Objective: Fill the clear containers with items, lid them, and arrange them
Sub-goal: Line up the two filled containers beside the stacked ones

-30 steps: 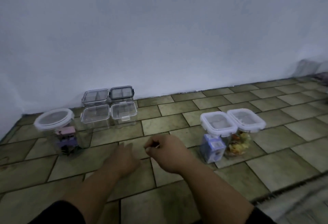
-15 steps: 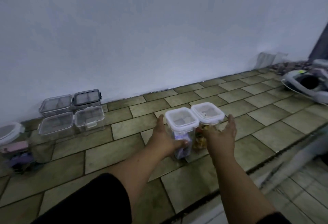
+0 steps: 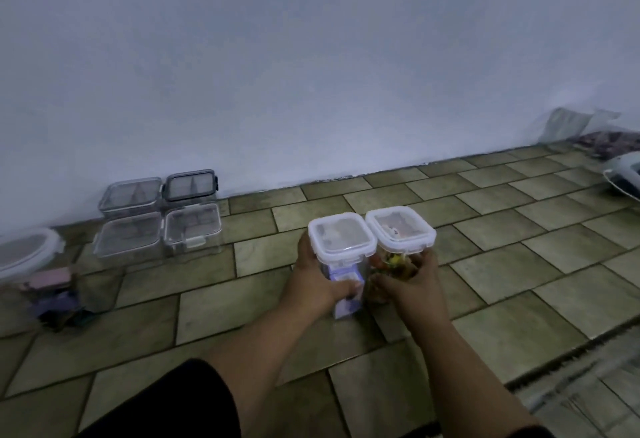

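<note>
Two tall clear containers with white clip lids stand side by side on the tiled floor. My left hand (image 3: 313,285) grips the left container (image 3: 341,247), which holds a purple-and-white box. My right hand (image 3: 410,285) grips the right container (image 3: 400,229), which holds colourful items. The two containers touch each other. Several low clear lidded boxes (image 3: 161,219) sit in a block by the wall at the left. A round clear jar with a white lid (image 3: 26,254) stands at the far left, with pink and purple things inside.
A white wall runs along the back of the floor. A white appliance (image 3: 623,177) and dark fabric (image 3: 609,141) lie at the far right. A rug edge (image 3: 571,368) crosses the lower right corner.
Both hands moved from the bare floor to the two tall containers and closed around their sides. The view swung right, so the round jar slid to the left edge.
</note>
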